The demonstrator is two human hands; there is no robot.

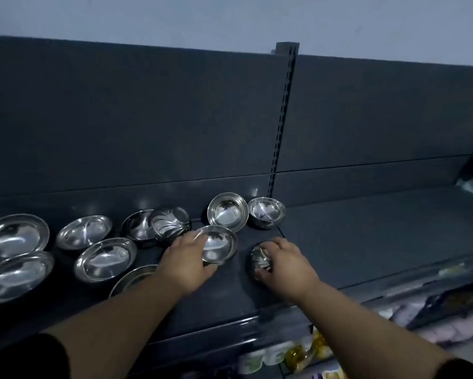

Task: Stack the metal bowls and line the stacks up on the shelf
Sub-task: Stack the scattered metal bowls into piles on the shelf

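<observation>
Left grip (187,259) clasps a tilted bowl (220,243) by its near rim, just left of the small bowl (259,260) that right grip (283,265) clutches on the shelf (366,242).

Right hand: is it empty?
No, the right hand grips a small metal bowl near the shelf front, while the left hand holds a second bowl.

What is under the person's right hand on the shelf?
A small metal bowl rests on the dark shelf; the right hand curls its fingers over it. The hand hides part of it, and whether the bowl is upright cannot be told.
</observation>
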